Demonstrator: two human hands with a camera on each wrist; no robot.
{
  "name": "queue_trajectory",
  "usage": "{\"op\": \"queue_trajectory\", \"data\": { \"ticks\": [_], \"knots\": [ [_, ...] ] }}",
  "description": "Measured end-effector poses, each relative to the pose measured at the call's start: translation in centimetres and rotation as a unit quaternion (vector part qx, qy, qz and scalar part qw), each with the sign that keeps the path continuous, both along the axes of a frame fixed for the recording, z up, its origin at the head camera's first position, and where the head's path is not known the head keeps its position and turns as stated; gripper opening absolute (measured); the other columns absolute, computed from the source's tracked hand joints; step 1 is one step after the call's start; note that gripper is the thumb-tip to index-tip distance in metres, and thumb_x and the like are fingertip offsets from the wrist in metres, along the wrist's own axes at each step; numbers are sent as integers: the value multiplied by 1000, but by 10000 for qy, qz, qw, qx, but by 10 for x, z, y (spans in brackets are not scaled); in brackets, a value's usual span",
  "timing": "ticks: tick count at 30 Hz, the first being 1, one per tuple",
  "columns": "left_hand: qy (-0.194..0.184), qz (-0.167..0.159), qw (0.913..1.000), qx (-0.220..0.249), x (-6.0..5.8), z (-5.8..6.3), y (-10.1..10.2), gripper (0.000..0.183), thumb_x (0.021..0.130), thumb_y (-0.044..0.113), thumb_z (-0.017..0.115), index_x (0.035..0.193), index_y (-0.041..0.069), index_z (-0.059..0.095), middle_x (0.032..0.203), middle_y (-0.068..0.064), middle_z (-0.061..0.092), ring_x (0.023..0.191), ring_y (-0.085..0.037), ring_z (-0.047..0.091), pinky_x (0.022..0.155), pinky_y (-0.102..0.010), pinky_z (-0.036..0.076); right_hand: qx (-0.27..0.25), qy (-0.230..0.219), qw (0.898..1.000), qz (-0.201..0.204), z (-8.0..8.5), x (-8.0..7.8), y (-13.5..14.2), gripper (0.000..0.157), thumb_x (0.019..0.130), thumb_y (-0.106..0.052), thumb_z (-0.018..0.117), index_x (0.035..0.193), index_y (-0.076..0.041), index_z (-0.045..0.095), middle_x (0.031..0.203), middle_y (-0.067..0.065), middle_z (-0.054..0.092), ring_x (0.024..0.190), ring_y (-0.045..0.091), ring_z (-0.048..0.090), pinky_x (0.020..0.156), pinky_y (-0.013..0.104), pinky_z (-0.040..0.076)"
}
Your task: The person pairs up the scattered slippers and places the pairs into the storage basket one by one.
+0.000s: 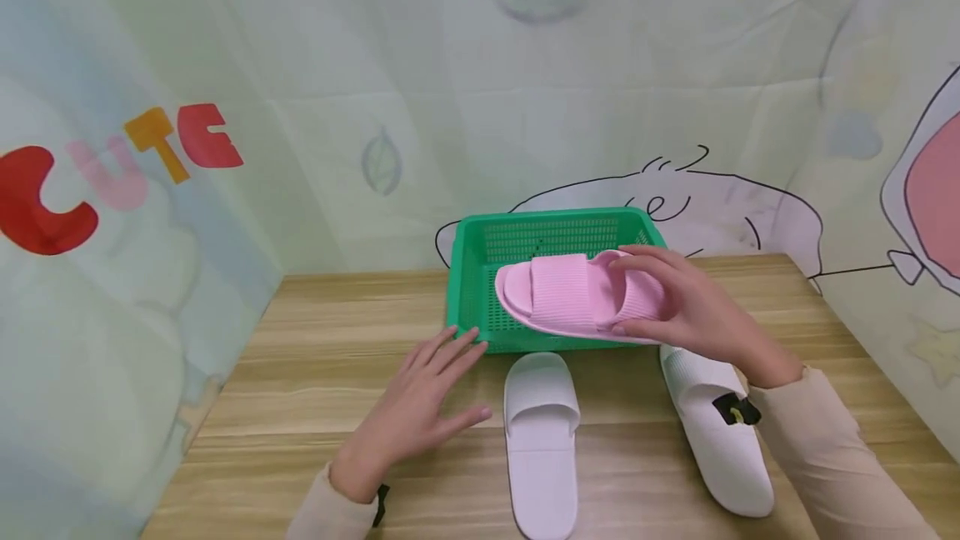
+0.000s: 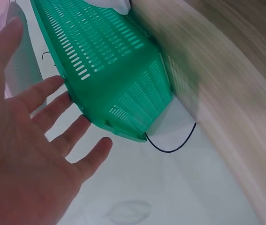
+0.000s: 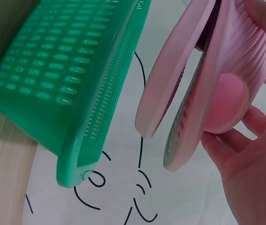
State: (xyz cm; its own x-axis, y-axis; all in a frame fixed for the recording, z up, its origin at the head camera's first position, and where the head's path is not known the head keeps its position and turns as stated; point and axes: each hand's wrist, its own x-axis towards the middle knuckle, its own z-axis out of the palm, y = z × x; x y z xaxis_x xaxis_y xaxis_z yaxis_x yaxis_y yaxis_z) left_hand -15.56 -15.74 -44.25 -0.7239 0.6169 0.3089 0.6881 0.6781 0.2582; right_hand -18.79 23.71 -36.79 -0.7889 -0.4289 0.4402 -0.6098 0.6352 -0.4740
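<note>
A pair of pink slippers [image 1: 558, 290] is held sideways over the green basket by my right hand [image 1: 693, 307], thumb below and fingers over the top. Two soles [image 3: 189, 117] lie side by side in the right wrist view, slightly apart at one end. My left hand [image 1: 416, 407] is spread, with its fingertips right at the near left corner of the basket's rim [image 1: 454, 298]. Nothing is in the left palm [image 2: 25, 159]. The basket stands at the back of the table, its right part hidden by the slippers and right hand.
A white slipper [image 1: 542, 473] lies in front of the basket, toe toward it. Another white slipper [image 1: 720, 448] lies to the right, partly under my right forearm, with a small black piece [image 1: 737, 409] overlapping it. A printed curtain [image 1: 337, 148] hangs behind the wooden table [image 1: 300, 407].
</note>
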Motion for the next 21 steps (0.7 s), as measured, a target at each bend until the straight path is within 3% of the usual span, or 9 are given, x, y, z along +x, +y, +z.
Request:
{"op": "queue_trajectory", "data": {
  "ticks": [6,15,21],
  "knots": [
    [-3,82,10000,-49,-2,1,5,77,96,48,75,159,12,49,166,-11,43,155,-43,34,120,-67,35,-103,-305,9994,160,6,-16,0,77,79,-29,96,147,-17,62,152,1,56,140,28,49,104,60,54],
    [-312,328,9988,-161,-3,10,11,72,98,45,75,158,13,50,165,-11,46,154,-42,35,119,-67,35,64,-247,9993,280,12,-37,-4,76,79,-31,96,147,-20,63,151,-2,57,141,24,49,100,52,57],
    [-502,410,9977,-215,-3,13,12,68,99,43,74,156,13,53,164,-11,47,153,-42,36,120,-67,34,248,-338,9988,241,18,-52,-8,74,80,-35,95,146,-24,63,149,-3,60,140,24,50,106,59,51]
  ]
}}
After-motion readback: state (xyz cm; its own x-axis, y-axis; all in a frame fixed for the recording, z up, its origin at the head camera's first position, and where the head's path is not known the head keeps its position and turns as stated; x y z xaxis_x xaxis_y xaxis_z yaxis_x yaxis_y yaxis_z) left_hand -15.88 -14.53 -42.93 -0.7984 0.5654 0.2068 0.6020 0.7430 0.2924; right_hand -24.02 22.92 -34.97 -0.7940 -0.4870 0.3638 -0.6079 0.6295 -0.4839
